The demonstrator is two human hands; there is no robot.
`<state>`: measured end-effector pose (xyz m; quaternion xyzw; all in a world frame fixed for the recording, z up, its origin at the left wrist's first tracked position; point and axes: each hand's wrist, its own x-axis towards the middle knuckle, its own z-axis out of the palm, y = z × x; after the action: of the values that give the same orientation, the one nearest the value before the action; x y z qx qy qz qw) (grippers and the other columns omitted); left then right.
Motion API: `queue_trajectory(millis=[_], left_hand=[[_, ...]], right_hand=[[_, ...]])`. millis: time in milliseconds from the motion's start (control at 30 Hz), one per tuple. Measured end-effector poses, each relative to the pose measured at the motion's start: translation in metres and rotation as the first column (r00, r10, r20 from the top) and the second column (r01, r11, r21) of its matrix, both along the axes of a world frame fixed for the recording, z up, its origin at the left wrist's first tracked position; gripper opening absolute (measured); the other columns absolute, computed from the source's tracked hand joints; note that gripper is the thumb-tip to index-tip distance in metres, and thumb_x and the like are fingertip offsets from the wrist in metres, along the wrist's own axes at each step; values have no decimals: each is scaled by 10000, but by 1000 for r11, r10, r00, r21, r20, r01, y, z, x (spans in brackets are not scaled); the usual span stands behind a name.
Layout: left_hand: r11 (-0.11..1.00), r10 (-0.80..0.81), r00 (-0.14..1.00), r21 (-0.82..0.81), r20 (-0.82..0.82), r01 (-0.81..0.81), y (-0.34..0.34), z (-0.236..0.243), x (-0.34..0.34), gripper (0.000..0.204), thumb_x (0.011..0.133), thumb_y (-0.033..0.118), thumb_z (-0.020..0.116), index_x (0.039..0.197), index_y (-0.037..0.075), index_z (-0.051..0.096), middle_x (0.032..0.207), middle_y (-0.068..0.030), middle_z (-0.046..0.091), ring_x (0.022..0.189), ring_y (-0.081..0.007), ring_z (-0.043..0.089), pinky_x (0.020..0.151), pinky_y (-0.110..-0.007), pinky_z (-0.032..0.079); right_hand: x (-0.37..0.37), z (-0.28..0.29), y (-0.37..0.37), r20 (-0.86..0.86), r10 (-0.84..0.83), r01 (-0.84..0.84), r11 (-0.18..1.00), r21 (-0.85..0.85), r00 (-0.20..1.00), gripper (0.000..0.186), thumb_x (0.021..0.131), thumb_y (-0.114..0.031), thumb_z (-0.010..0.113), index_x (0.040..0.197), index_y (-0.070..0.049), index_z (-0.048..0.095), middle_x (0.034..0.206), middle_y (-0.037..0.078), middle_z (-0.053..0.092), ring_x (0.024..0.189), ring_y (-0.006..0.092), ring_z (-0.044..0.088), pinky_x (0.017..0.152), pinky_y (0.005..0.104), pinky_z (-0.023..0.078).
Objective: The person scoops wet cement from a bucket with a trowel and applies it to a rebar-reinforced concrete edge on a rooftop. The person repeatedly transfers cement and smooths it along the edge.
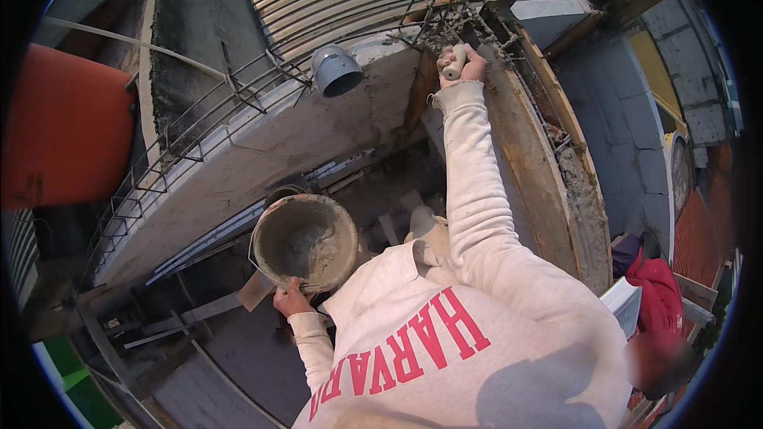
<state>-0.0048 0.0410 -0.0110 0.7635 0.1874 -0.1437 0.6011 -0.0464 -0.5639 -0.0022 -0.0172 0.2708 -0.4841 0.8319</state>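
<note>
Rooftop ledge: bucket (306,242) at left grip (291,300).

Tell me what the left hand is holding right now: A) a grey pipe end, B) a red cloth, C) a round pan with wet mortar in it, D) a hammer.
C: the left hand grips the rim of the round pan, which has grey mortar in its bottom, while the right hand is raised, closed on a pale tool handle by the steel bars.
</note>
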Motion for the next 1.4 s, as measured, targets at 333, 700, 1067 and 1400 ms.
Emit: queue_trajectory(millis=[333, 700, 1067, 1400], left_hand=[[1000, -27, 1000, -10, 5, 27, -29, -4, 8, 43, 838, 5, 681, 861, -30, 687, 806, -83, 705, 661, -172, 676, 544, -338, 612], [892, -451, 892, -14, 32, 452, -156, 37, 23, 70, 808, 14, 703, 767, -39, 720, 675, -17, 663, 608, -82, 566, 556, -273, 468], [719, -683, 674, 101, 282, 687, -224, 79, -3, 90, 828, 36, 699, 751, -11, 697, 616, 21, 604, 531, -52, 519, 479, -252, 427], [865, -500, 862, 18, 84, 501, -209, 48, -7, 90, 810, 45, 720, 838, -36, 750, 666, -13, 662, 593, -77, 542, 568, -298, 467]], right_hand=[[-68, 43, 104, -260, 404, -461, 861, -216, 877, 329, 991, -288, 603, 1175, -20, 556, 837, 92, 606, 633, 156, 596, 511, 300, 502], [-63, 55, 210, -749, -654, -969, -102, 224, -104, 276, 817, -247, 671, 988, -34, 709, 919, 175, 723, 844, 345, 726, 782, 455, 579], [-102, 89, 210, -595, -788, -937, -68, 344, -161, 237, 768, -183, 737, 971, -69, 689, 1010, 136, 701, 956, 310, 715, 771, 422, 567], [-141, 151, 172, -804, -548, -840, 529, -118, -232, 274, 845, -187, 652, 1070, -32, 680, 995, 276, 708, 909, 449, 694, 812, 532, 545]])
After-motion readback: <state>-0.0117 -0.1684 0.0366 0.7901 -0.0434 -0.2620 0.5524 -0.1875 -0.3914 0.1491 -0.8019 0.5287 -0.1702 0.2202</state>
